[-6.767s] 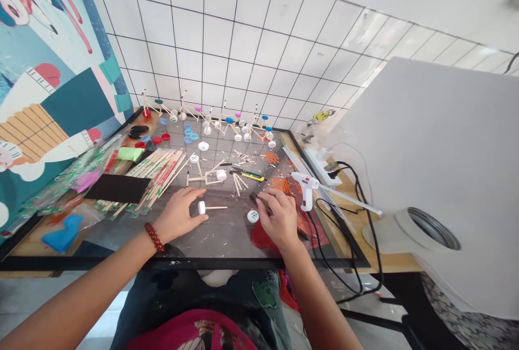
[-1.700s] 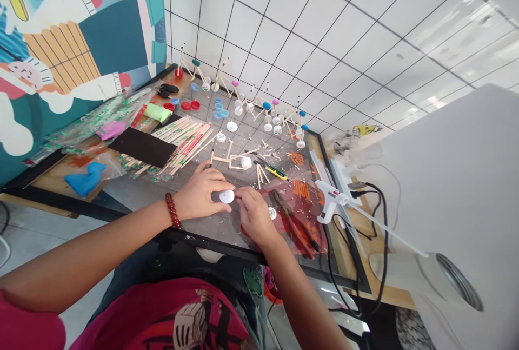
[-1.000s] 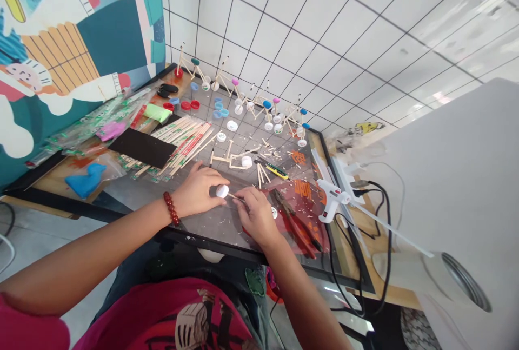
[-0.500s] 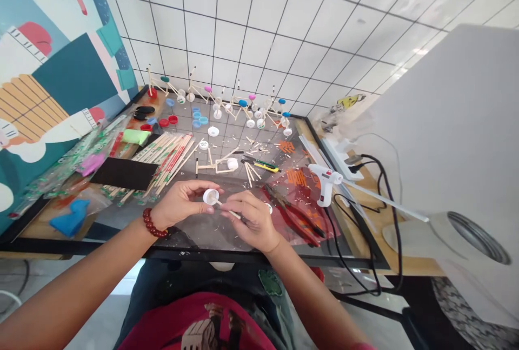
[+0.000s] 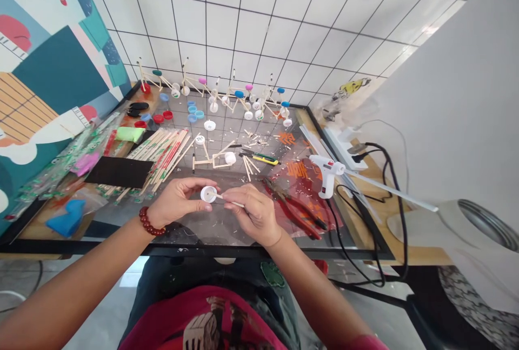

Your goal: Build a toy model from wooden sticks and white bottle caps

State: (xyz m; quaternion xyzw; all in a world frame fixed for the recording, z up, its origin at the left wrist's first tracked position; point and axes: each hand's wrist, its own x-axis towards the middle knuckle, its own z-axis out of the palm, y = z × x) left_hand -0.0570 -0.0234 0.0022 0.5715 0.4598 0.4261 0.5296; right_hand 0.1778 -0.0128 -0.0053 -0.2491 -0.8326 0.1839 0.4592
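Note:
Above the table's near part, my left hand (image 5: 178,199) pinches a white bottle cap (image 5: 208,194) by its rim, with the hollow side facing me. My right hand (image 5: 255,212) is closed on a thin wooden stick (image 5: 233,202), whose left end reaches to the cap's inside. Whether the tip touches the cap I cannot tell. Just beyond my hands lies a stick frame (image 5: 213,162) with white caps joined to it. A yellow-and-green cutter (image 5: 261,158) and several short stick pieces (image 5: 248,167) lie to its right.
Red-handled pliers (image 5: 298,212) and a white glue gun (image 5: 327,172) with a black cable lie on the right. Wrapped chopsticks (image 5: 166,158) and a black sheet (image 5: 119,171) are on the left. Several stick-and-cap models (image 5: 239,102) stand along the back, near blue caps (image 5: 194,112).
The stick in my right hand has drawn slightly back to the right from the cap. The view has shifted a little; both hands keep their holds.

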